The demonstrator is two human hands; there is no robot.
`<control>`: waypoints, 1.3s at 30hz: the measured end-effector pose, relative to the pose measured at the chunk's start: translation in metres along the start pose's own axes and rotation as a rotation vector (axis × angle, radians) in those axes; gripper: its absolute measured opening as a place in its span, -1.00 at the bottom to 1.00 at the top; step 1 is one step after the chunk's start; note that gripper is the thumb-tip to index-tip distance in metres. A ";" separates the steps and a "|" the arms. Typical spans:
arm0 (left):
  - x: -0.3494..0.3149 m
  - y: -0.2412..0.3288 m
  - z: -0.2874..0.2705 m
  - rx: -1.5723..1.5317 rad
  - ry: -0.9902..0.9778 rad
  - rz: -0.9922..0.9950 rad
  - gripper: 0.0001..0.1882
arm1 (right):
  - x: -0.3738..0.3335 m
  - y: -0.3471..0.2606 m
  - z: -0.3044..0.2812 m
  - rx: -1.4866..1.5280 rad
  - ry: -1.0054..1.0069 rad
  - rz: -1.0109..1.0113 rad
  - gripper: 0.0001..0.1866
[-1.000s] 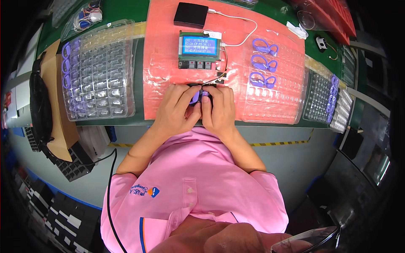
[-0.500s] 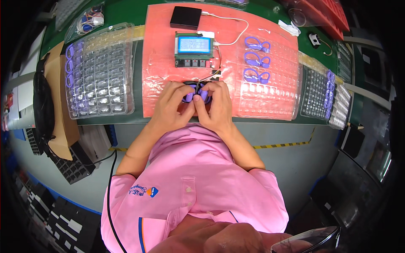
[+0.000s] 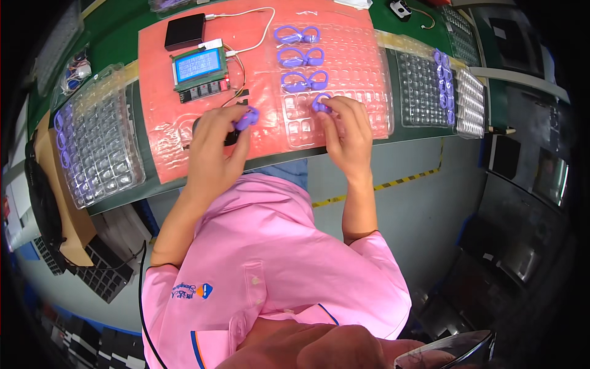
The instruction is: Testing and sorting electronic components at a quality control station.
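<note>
My left hand (image 3: 213, 140) pinches a purple ear-hook earphone (image 3: 248, 118) between thumb and fingertips, over a black holder (image 3: 232, 136) that it mostly covers. To the right, my right hand (image 3: 350, 129) grips a second purple ear-hook earphone (image 3: 319, 103) by its edge, at a clear blister tray (image 3: 299, 131). Whether this earphone rests in a tray pocket, I cannot tell. Above it, several purple earphones (image 3: 304, 80) lie in pairs in the tray's left columns. A small circuit board with a lit blue screen (image 3: 198, 65) stands behind my left hand, wired toward the holder.
A pink mat (image 3: 166, 132) covers the middle of the green table. A black box (image 3: 184, 32) with a white cable sits at the back. Clear trays with purple earphones flank the mat: a left tray (image 3: 101, 150) and a right tray (image 3: 421, 92). A cardboard box (image 3: 58, 197) stands far left.
My hands have parted from the black holder, each with a purple earphone. The right hand has moved right to the blister tray. The whole view has shifted and turned.
</note>
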State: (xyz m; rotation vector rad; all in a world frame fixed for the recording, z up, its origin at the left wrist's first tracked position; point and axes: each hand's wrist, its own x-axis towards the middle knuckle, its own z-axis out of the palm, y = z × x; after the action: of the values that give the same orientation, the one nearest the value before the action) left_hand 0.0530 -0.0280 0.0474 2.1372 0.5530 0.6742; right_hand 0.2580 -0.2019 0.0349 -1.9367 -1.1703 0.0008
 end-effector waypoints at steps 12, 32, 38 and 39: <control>0.037 0.012 0.066 0.094 -0.158 0.158 -0.62 | -0.008 0.018 0.001 -0.036 -0.023 -0.071 -0.68; 0.032 -0.031 -0.027 0.272 0.284 0.290 -0.88 | 0.019 0.156 -0.143 -0.356 0.592 0.189 -0.85; -0.007 -0.115 -0.124 0.319 0.543 0.135 -0.55 | 0.015 0.274 -0.222 -0.743 0.482 0.359 -0.76; -0.021 -0.136 -0.150 0.352 0.585 -0.025 -0.58 | 0.011 0.285 -0.224 -0.808 0.393 0.396 -0.74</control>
State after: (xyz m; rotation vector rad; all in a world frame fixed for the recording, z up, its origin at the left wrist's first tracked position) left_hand -0.0781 0.1234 0.0116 2.2329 1.0727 1.2797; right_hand 0.5597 -0.3984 -0.0060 -2.6735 -0.5283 -0.7029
